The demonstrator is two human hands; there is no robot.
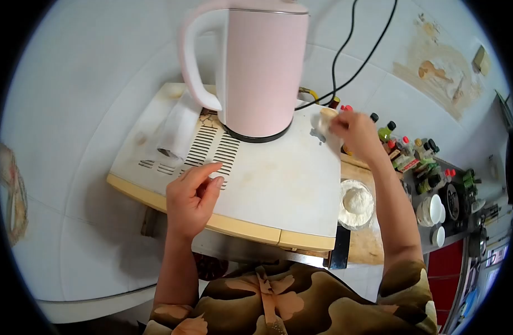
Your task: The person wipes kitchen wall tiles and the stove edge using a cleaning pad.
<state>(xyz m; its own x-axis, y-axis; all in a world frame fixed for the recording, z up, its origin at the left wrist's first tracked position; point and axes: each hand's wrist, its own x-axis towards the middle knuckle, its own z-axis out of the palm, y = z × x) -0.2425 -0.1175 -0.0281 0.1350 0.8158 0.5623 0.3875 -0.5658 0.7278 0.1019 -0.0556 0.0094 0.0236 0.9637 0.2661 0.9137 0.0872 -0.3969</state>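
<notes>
At right grip [355, 133], object [325, 119], axis blurred

Cropped kettle [265, 72], blurred item [325, 119] in right grip [352, 132]

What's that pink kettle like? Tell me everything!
The kettle is pale pink and smooth-looking, with a paler curved side handle that looks plastic and a thin black ring at the bottom. It stands upright on the white vented appliance. The picture's edge cuts off its top. Neither the left hand nor the right hand touches it.
</notes>
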